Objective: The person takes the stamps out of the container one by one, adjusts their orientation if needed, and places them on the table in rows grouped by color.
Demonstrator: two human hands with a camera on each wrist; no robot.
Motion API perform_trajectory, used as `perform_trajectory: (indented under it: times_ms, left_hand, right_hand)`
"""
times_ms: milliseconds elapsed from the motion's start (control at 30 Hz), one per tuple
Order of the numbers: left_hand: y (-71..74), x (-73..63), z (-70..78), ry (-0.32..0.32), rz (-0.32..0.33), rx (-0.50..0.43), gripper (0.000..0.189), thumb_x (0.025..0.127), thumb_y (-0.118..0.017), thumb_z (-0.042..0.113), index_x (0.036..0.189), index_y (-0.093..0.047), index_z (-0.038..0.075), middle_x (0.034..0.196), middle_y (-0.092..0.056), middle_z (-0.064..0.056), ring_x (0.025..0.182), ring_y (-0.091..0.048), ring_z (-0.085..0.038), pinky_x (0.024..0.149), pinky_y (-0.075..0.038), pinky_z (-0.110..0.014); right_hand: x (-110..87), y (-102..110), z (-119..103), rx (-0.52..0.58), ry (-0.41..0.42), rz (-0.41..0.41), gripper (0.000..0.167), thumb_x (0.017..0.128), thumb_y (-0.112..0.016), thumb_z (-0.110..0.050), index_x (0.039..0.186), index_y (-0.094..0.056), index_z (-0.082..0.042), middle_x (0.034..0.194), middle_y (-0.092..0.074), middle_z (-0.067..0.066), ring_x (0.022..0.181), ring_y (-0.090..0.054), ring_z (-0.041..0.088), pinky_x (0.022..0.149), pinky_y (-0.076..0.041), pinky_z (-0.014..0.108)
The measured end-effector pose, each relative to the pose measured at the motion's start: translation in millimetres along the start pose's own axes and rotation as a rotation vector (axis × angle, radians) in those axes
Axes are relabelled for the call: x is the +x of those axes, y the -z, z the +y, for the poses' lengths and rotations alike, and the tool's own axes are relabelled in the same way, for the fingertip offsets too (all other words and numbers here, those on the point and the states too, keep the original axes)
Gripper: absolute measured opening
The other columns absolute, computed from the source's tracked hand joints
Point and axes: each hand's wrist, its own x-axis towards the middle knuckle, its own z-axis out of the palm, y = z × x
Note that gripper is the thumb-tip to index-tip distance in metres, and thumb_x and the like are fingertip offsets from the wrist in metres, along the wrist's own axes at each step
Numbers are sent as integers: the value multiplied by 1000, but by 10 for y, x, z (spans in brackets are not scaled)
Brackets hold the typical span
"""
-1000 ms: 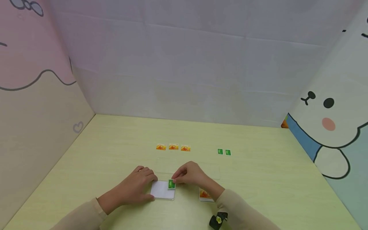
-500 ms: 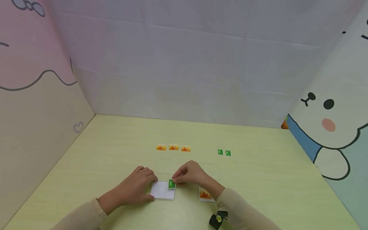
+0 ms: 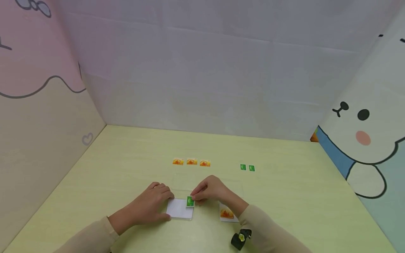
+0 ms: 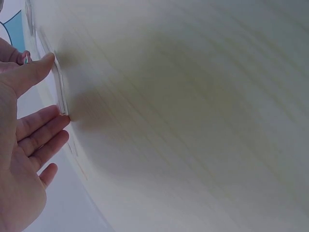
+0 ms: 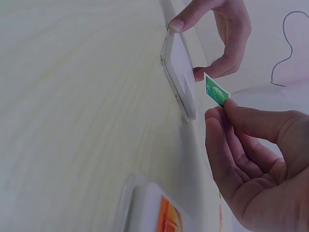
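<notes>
My left hand (image 3: 150,205) holds a flat clear case with a white face (image 3: 178,209) by its left side, thumb at the near corner and fingertips at the far one. In the left wrist view, the fingertips touch the case's edge (image 4: 61,92). My right hand (image 3: 211,189) pinches a small green stamp-like card (image 3: 190,201) with a white border between thumb and index finger. From the head, the card overlaps the far right corner of the white face. The right wrist view shows the green card (image 5: 216,92) tilted and apart from the case.
A second clear case with an orange picture (image 3: 226,213) lies partly under my right forearm. Three orange cards (image 3: 191,161) form a row further back, with two green cards (image 3: 247,167) to their right. Faint transparent rectangles (image 3: 183,181) lie beyond my hands. Printed panels stand around the table.
Hardly anything differs. The whole head view has shifted by a few pixels, and both hands keep their places at the case with the green card still pinched.
</notes>
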Motion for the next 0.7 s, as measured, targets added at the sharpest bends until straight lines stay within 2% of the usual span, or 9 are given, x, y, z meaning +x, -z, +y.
perform_trajectory:
  times_ms: [433, 700]
  left_hand:
    - [17, 14, 9, 8, -4, 0, 48, 73, -79, 45, 106, -66, 14, 101, -64, 6, 100, -56, -14, 99, -39, -43]
    - [26, 3, 2, -7, 11, -1, 47, 72, -80, 43, 105, -66, 13, 100, -64, 6, 99, -56, -14, 98, -39, -44]
  right_hand:
    - [54, 74, 24, 23, -36, -54, 12, 80, -76, -15, 86, -77, -4, 79, -75, 9, 64, -70, 13, 64, -57, 26]
    - [48, 94, 8, 17, -50, -53, 12, 80, -76, -14, 87, -77, -4, 80, -76, 9, 63, -69, 12, 65, -57, 27]
